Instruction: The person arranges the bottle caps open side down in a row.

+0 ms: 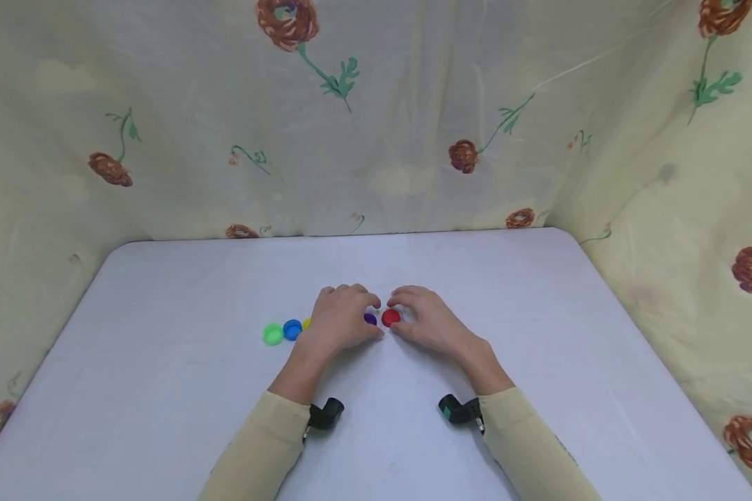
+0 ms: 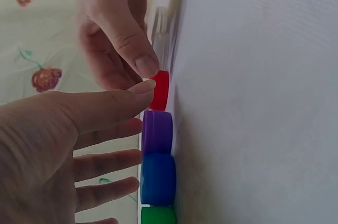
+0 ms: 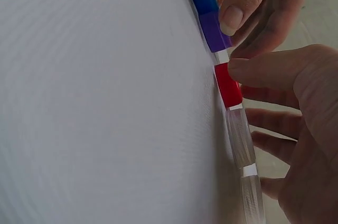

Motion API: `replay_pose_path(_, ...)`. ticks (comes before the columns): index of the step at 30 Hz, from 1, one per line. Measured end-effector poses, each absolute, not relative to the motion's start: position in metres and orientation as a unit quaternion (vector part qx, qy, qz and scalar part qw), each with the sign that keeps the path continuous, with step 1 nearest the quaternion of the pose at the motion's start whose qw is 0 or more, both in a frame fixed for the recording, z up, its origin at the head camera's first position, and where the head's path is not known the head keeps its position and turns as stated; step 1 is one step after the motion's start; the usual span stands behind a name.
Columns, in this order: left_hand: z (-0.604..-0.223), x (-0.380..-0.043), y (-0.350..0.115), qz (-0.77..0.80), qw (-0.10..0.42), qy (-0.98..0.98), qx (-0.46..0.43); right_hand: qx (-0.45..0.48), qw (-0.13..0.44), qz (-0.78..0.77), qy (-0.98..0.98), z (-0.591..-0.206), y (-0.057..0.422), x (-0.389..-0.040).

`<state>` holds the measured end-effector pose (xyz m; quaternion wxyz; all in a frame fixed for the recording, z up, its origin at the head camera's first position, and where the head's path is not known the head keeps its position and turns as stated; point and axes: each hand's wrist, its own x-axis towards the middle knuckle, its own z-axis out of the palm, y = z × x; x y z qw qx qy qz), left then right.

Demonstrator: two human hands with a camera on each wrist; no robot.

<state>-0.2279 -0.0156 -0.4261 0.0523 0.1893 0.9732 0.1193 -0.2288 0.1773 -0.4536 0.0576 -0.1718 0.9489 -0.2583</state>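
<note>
Small round plastic caps stand in a row across the white table. My right hand point(image 1: 432, 320) pinches the red cap point(image 1: 390, 318), thumb on its near side and fingers behind. Around the purple cap point(image 1: 370, 319) my left hand point(image 1: 341, 316) is spread, thumb and forefinger apart on either side of it. Left of that hand lie a green cap point(image 1: 272, 334), a blue cap point(image 1: 292, 329) and the edge of a yellow cap point(image 1: 306, 323). Clear ridged caps point(image 3: 241, 137) follow the red one in the right wrist view; my right hand hides them from the head view.
The white tabletop point(image 1: 163, 390) spreads around the hands, with its back edge at a flowered curtain point(image 1: 401, 118). The curtain also encloses both sides. A small black camera point(image 1: 327, 414) is strapped to my left wrist, and another camera point(image 1: 459, 409) to the right.
</note>
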Motion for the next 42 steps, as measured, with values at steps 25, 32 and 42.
replay_pose_path(25, -0.433, -0.226, -0.039, 0.108, 0.048, 0.978, 0.174, -0.204, 0.055, -0.258, 0.943, -0.451, 0.166, -0.228)
replay_pose_path(32, -0.432, -0.227, -0.041, 0.109, 0.045, 0.976, 0.183, -0.226, 0.048, -0.264, 0.937, -0.449, 0.155, -0.231)
replay_pose_path(42, -0.432, -0.227, -0.041, 0.118, 0.022, 0.973, 0.200, -0.232, 0.047, -0.268, 0.934, -0.451, 0.151, -0.228)
